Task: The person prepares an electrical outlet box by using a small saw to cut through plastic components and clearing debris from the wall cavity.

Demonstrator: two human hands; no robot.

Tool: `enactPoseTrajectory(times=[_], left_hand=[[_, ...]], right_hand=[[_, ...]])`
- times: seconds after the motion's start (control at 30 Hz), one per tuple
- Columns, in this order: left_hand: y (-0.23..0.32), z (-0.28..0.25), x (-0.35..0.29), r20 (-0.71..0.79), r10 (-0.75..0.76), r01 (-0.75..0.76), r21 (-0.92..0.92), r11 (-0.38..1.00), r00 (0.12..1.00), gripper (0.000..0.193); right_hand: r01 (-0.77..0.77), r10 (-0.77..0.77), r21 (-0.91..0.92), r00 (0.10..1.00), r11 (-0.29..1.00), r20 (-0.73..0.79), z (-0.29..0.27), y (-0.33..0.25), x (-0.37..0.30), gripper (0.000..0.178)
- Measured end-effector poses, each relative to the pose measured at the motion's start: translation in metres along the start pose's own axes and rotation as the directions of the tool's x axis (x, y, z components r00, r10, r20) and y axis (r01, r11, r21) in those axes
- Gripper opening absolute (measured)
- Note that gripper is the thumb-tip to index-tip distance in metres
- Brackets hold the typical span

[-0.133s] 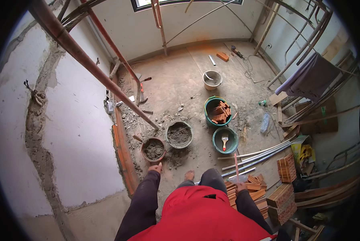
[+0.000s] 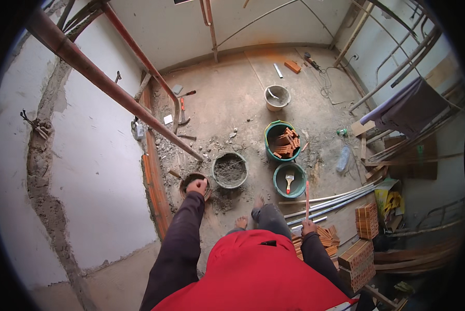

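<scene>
My left hand (image 2: 196, 186) is over the small brown bucket of mortar (image 2: 184, 194), fingers curled together; whatever they hold, if anything, is hidden. A wooden handle (image 2: 175, 174) sticks out past that bucket's left rim. Low on the right, my right hand (image 2: 308, 227) is closed round the lower end of a thin, reddish, upright strip (image 2: 307, 199). Just beyond its tip stands a teal bucket (image 2: 278, 190) with a paintbrush (image 2: 289, 181) in it. A larger grey bucket of mortar (image 2: 230, 171) stands right of my left hand.
Beyond the paintbrush stands a green bucket of brick pieces (image 2: 287, 142), then a pale bucket (image 2: 277, 98). A red scaffold pole (image 2: 118, 96) slants across the left. Pipes (image 2: 336, 198), stacked bricks (image 2: 358, 262) and a plastic bottle (image 2: 342, 158) lie right. A hammer (image 2: 182, 116) lies far left.
My left hand has moved forward from the near side of the small mortar bucket to above it. The right hand still holds the strip, slightly farther forward. The view has shifted, and both feet now show.
</scene>
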State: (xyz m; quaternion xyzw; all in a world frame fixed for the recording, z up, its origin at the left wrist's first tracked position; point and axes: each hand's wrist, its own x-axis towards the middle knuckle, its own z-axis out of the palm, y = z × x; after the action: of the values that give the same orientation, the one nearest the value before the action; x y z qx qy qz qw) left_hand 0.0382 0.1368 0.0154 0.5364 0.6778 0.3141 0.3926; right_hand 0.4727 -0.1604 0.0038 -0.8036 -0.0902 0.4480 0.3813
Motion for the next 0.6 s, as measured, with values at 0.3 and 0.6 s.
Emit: enactPoseTrajectory(times=[0.3, 0.6], left_hand=[[0.255, -0.02, 0.248, -0.582, 0.54, -0.478, 0.275, 0.834, 0.608, 0.025], [0.331, -0.077, 0.336, -0.745, 0.066, 0.42, 0.444, 0.792, 0.664, 0.057]], right_hand=[[0.501, -0.198, -0.793, 0.866, 0.348, 0.459, -0.105, 0.021, 0.183, 0.03], [-0.101, 0.257, -0.574, 0.946, 0.813, 0.197, -0.041, -0.221, 0.267, 0.022]])
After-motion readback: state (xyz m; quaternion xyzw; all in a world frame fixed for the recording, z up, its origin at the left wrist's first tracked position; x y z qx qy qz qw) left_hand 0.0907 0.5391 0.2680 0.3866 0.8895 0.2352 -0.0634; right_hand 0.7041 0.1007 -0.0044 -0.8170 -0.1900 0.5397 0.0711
